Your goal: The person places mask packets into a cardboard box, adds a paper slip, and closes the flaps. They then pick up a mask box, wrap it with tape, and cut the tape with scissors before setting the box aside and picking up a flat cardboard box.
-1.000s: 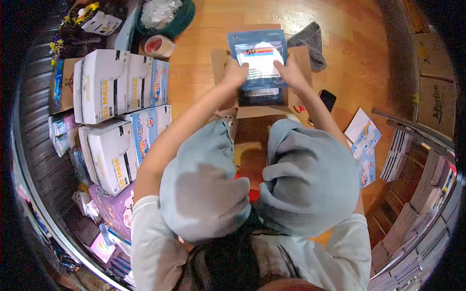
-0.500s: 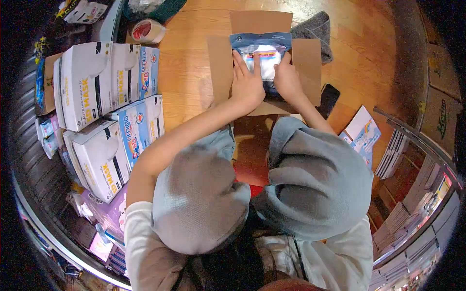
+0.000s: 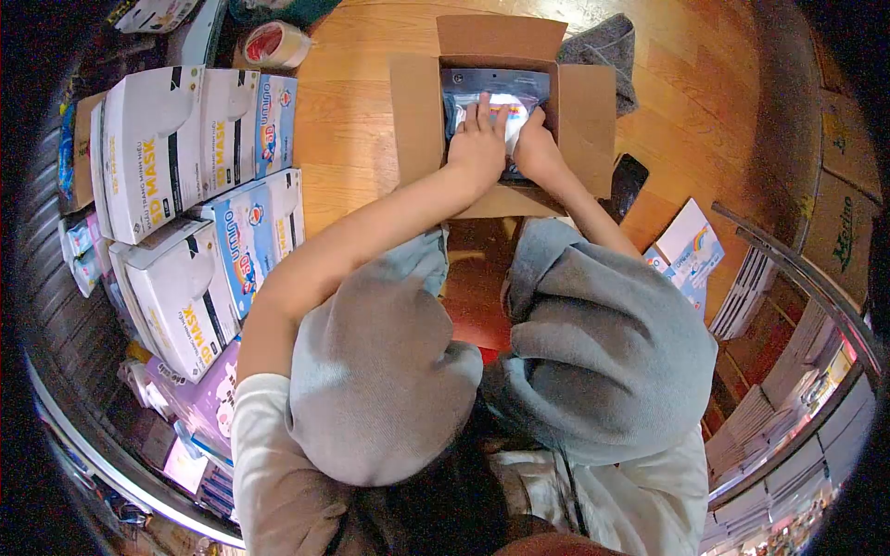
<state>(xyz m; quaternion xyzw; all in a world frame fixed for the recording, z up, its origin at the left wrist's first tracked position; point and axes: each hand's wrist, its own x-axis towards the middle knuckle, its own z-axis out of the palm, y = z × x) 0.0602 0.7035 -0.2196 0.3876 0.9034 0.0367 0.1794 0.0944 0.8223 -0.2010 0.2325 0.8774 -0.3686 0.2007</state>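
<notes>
Left hand (image 3: 478, 150) lies flat, fingers slightly spread on the pouch (image 3: 521, 105), apparently pressing it down; right hand (image 3: 539, 153) curls at its right edge, grip unclear. Pouch sits inside the carton (image 3: 501, 37) on the floor (image 3: 352, 139), flaps (image 3: 416, 120) splayed, likely for access.

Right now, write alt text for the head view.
A person's left hand and right hand touch a blue-and-white pouch inside an open cardboard box on a wooden floor. 5D Mask boxes sit at left; a black phone lies at right.
</notes>
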